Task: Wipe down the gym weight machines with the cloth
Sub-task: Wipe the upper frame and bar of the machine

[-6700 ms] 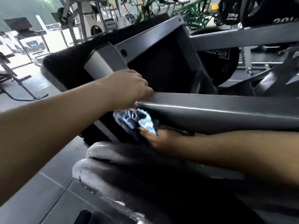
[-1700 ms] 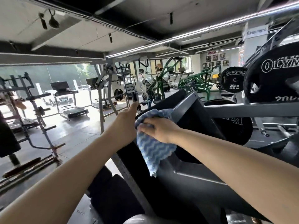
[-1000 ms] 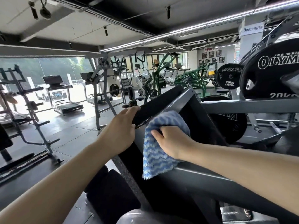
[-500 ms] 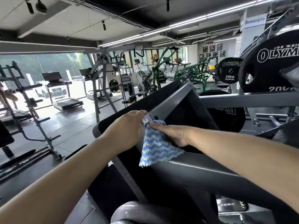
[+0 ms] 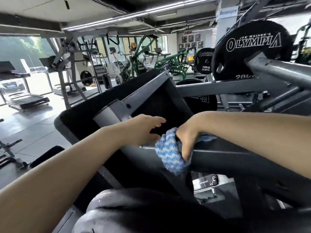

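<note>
1. Head view: the right hand [image 5: 185, 140] has its grip clamped on the blue-and-white wavy-patterned microfibre cloth [image 5: 170, 155], fingers curled over the top edge of the dark grey steel beam of the weight machine [image 5: 244, 158].
2. The cloth is bunched between the palm and the beam, wrapped over the beam's upper edge; a loose fold hangs down the near face, and a small blue corner shows behind the wrist on the far side.
3. The left hand [image 5: 143, 130] lies just beside the cloth at the beam's left end, where the beam meets the slanted light-grey steel frame rail [image 5: 144, 91]. Its grip is apart, fingers loosely spread toward the black padded panel [image 5: 161, 105]; I cannot tell how firmly it presses on the metal.
4. The two hands are close, nearly touching across the cloth.
5. Along the beam to the right, the top edge runs bare under the right forearm to the picture's edge.
6. Above and behind, a black Olympia weight plate [image 5: 249, 47] sits on a grey round bar [image 5: 277, 69], well apart from the hands.
7. Below the beam, a rounded black pad [image 5: 151, 207] fills the near foreground.
8. To the left, open grey floor [image 5: 25, 132] reaches a black treadmill [image 5: 23, 100] by the bright windows.
</note>
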{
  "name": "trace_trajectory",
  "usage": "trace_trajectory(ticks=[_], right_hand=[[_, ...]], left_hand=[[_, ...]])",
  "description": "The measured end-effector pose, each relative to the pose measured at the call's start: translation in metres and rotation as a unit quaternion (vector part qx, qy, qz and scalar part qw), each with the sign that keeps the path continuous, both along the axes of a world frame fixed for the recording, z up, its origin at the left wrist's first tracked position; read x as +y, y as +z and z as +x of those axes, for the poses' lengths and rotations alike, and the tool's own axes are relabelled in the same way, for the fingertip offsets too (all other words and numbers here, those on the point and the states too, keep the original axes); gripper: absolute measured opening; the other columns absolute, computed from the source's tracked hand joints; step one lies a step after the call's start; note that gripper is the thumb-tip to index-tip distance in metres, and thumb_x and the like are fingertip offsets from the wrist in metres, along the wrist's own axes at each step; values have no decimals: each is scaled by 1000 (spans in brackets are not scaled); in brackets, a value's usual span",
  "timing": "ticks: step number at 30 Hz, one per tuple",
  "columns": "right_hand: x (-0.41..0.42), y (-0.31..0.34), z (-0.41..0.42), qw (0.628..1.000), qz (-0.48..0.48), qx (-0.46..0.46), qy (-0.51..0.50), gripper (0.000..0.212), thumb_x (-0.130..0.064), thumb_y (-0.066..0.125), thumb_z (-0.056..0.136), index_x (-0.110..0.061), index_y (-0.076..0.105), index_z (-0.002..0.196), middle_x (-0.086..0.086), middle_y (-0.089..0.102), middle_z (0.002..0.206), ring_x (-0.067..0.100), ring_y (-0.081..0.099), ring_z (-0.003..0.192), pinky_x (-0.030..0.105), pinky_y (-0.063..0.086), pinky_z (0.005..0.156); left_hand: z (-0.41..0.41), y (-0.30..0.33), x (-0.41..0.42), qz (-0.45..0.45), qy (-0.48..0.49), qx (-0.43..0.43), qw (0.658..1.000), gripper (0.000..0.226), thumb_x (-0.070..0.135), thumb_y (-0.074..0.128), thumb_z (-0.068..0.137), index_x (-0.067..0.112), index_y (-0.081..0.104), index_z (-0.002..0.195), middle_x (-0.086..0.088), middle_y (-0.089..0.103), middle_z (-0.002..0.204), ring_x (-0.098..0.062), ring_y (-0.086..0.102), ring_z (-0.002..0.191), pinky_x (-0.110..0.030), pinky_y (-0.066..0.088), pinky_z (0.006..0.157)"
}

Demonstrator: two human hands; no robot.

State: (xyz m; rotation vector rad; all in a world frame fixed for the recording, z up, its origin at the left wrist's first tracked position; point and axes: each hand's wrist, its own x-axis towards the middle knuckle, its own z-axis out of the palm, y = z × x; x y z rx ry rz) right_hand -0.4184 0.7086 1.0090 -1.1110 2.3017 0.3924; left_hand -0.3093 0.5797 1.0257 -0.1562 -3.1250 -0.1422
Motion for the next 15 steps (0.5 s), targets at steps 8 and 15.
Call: trace_trajectory(ticks=[8, 15], right_hand=[[17, -24, 40, 984, -79, 161, 0, 30, -43, 64, 77, -18, 60, 93, -3, 59, 93, 18, 56, 78, 30, 46, 73], [86, -32, 40, 946, -149, 277, -76, 71, -49, 67, 73, -19, 38, 130, 2, 54, 116, 25, 57, 104, 31, 40, 72]], left_hand=[[-14, -12, 32, -45, -68, -24, 996, 91, 32, 69, 82, 25, 9, 150, 4, 37, 147, -14, 37, 131, -15, 26, 98], [-27, -20, 66, -20, -175, -23, 984, 69, 27, 67, 82, 26, 33, 143, 7, 49, 135, -8, 49, 115, -20, 37, 96]])
